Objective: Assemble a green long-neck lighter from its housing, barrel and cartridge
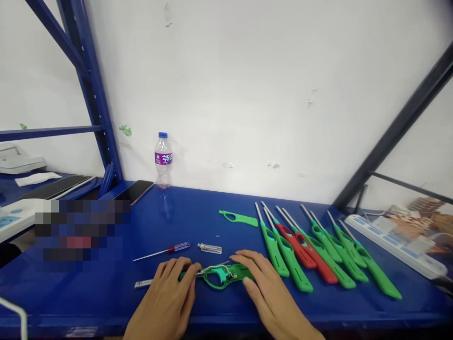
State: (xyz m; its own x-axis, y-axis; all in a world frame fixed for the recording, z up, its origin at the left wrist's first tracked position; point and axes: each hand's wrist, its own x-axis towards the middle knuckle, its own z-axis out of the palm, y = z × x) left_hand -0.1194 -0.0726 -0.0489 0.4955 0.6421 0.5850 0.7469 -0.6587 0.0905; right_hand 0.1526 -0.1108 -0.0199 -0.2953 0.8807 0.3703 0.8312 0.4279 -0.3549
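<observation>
An opened green lighter (215, 278) lies near the table's front edge, its inner parts and a thin wire showing, with the metal tube pointing left. My left hand (171, 293) is closed round its neck, fingers curled over the tube's base. At the handle end, my right hand (265, 288) rests with its fingers apart, thumb and fingertips at the green shell. Just behind the lighter sits a small clear fuel tank (210, 248). A screwdriver (173, 248) with a purple and red handle is to its left. Farther back lies a separate green half shell (239, 218).
Several green and red lighters (304, 250) lie in a row on the right of the blue table (191, 208). A power strip (396, 245) is beyond them. A bottle (163, 160) and a phone (136, 191) are at the back left.
</observation>
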